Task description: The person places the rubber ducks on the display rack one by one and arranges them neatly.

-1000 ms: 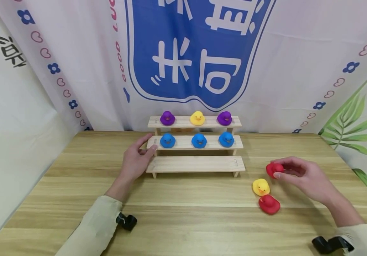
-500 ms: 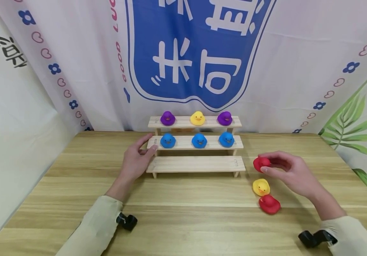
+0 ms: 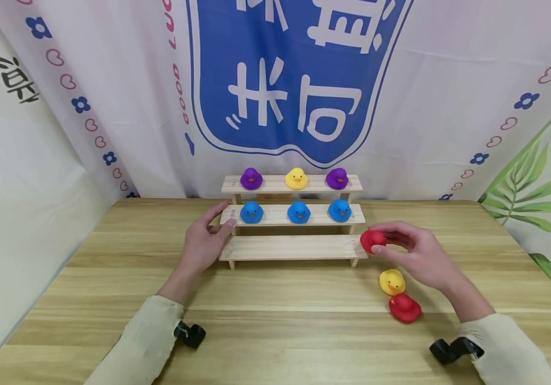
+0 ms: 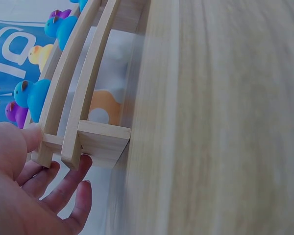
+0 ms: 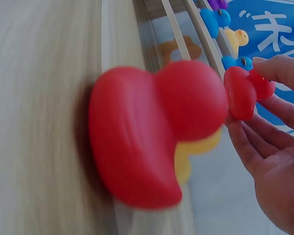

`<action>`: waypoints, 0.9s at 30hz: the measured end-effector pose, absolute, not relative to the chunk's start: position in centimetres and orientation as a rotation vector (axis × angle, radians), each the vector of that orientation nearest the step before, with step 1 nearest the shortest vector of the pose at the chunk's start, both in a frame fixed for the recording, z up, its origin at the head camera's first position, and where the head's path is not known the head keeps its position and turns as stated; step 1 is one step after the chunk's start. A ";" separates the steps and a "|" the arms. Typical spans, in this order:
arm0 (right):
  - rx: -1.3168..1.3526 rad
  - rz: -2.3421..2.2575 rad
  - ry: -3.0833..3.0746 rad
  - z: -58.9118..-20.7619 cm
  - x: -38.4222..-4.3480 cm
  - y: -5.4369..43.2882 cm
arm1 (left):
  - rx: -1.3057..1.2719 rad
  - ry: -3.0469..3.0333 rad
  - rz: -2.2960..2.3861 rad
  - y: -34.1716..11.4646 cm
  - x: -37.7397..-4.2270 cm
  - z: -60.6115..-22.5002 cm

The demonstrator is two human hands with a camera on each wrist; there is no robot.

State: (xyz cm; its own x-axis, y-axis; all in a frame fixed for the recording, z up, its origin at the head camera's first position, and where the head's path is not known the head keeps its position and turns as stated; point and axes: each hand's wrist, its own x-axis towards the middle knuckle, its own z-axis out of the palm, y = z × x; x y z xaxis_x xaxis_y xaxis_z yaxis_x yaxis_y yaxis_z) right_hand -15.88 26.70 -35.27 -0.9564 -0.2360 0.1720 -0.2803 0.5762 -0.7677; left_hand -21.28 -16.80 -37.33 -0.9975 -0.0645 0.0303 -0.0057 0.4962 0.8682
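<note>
A three-tier wooden rack [image 3: 294, 247] stands on the table. My left hand [image 3: 204, 240] grips its left end at the middle tier, thumb on the shelf and fingers around the end in the left wrist view. My right hand [image 3: 414, 251] pinches a red rubber duck [image 3: 373, 241] between thumb and fingers, at the right end of the bottom tier. Whether that duck touches the board I cannot tell. Blue ducks [image 3: 299, 212] sit on the middle tier. On the top tier, a yellow duck [image 3: 296, 178] sits between two purple ducks [image 3: 251, 178].
On the table below my right hand lie a yellow duck [image 3: 392, 282] and another red duck [image 3: 404, 308], close together. A printed curtain [image 3: 160, 107] hangs behind the rack. The wooden tabletop [image 3: 280, 331] extends toward me.
My right hand has carried the red duck leftward and slightly away from me, from the table's right side to the bottom tier's end. The left hand stays on the rack.
</note>
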 end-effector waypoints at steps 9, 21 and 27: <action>0.535 1.406 -2.718 -35.1 -16.6 24.6 | 0.050 -2.657 -1.543 -16.7 -21.3 -37.3; 0.658 1.459 -2.698 -35.5 -17.3 21.6 | 0.059 -2.661 -1.558 -16.8 -21.2 -37.2; 0.722 1.490 -2.682 -35.3 -17.6 19.8 | 0.044 -2.660 -1.537 -16.8 -21.2 -37.2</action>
State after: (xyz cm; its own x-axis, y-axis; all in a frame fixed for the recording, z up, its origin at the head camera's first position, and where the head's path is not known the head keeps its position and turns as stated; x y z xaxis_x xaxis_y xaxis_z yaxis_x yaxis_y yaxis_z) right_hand -17.56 19.84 -35.34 -0.8950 -0.3949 0.2075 -0.3848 0.4482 -0.8068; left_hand -21.17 -16.78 -37.17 -0.9972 -0.0592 0.0457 0.0101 0.4997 0.8661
